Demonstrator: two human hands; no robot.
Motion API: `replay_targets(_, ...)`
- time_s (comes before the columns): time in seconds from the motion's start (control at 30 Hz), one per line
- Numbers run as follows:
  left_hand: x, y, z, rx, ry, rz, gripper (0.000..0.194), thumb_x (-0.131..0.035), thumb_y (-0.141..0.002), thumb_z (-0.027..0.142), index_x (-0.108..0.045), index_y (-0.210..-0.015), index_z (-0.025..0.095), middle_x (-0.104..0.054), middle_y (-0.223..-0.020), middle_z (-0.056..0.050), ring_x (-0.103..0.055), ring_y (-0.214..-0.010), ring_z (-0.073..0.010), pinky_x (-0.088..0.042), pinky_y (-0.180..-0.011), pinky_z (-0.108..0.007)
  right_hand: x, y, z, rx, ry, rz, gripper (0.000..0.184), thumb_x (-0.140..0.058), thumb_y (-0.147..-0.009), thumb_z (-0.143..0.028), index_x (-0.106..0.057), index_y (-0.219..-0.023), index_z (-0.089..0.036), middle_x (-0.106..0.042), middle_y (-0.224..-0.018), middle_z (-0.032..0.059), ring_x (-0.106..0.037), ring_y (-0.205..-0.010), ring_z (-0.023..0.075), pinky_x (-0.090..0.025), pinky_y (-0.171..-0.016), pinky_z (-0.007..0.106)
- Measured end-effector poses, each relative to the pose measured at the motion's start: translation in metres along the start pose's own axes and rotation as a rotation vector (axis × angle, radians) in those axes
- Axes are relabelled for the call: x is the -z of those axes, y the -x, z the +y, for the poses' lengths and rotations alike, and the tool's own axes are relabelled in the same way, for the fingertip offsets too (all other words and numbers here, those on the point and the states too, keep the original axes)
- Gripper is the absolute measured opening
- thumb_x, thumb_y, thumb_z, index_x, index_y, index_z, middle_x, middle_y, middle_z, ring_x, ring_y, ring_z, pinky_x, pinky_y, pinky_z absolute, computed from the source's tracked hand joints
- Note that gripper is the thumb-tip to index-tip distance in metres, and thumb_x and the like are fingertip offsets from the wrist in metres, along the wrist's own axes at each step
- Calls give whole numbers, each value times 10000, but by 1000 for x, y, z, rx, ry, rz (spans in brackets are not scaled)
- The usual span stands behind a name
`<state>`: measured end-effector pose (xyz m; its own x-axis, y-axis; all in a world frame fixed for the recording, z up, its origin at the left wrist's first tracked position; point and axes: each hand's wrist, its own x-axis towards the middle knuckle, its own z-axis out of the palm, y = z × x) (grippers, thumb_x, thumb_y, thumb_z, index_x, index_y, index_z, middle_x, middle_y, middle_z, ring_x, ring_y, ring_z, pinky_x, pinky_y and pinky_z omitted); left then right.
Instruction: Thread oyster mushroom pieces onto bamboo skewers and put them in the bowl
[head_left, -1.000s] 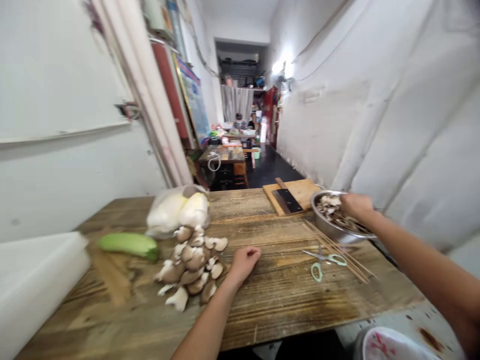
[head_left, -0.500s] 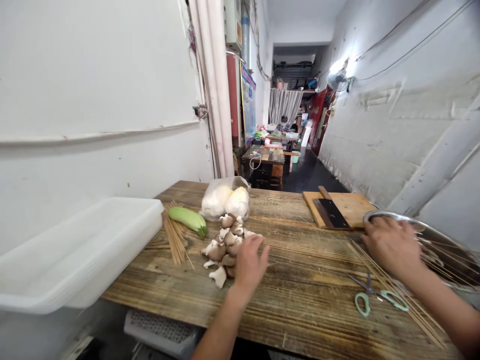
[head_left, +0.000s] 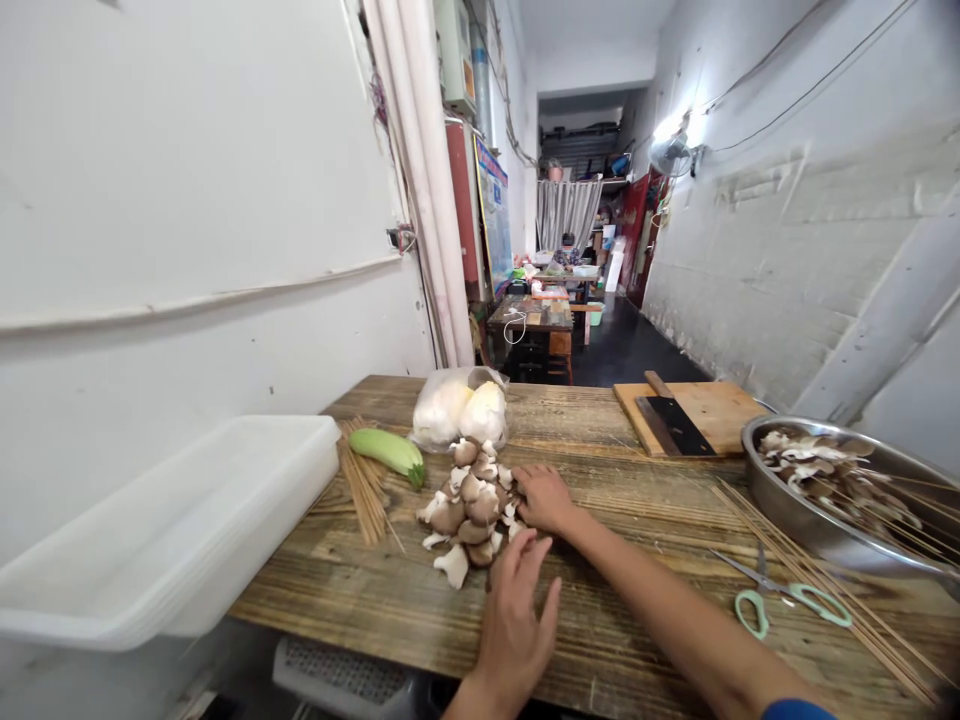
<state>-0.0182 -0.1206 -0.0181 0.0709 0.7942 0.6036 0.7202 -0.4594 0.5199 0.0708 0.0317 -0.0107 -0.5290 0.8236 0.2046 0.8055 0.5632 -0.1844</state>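
A heap of oyster mushrooms (head_left: 472,505) with brown caps and pale stems lies on the wooden table (head_left: 622,540). My right hand (head_left: 544,498) reaches across to the heap's right side, palm down, its fingertips at the outermost mushrooms; no grip on one shows. Nearer to me, my left hand (head_left: 519,605) is beside the heap's front right, fingers apart and nothing in it. A steel basin (head_left: 780,505) at the right holds more mushrooms (head_left: 832,475) and thin sticks. Behind the heap sits a clear plastic bag (head_left: 446,405) with round pale vegetables inside.
A green zucchini (head_left: 386,452) rests on bamboo skewers (head_left: 364,495) at the left, by a white plastic tub (head_left: 247,500). Green-handled scissors (head_left: 765,585) and loose skewers (head_left: 832,595) lie at right. A cleaver (head_left: 675,425) is on a cutting board (head_left: 724,410). Someone sits far back.
My right hand has left the basin's rim and crossed left to the mushroom heap. My left hand has drawn back toward me, off the heap's right side.
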Motion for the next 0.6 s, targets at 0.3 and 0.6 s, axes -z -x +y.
replay_targets(0.3, -12, -37, 11, 283, 415, -198, 368, -510, -771, 177, -558, -1135, 202, -510, -1211, -113, -567, -966, -189, -507, -778, -331, 16, 16, 35, -65, -29, -33, 343, -618, -658, -215, -637, -997, -159, -596, -994, 129, -471, -956, 255, -329, -790, 335)
replay_targets(0.6, -52, -87, 42, 754, 1052, -420, 309, -656, -633, 248, -620, -908, 112, -605, -784, -53, -553, -631, -106, -414, -530, -208, 18, 71, 96, -87, -208, -1, 82, -587, -684, -180, -666, -707, -181, -620, -810, 39, -504, -810, 175, -353, -712, 259)
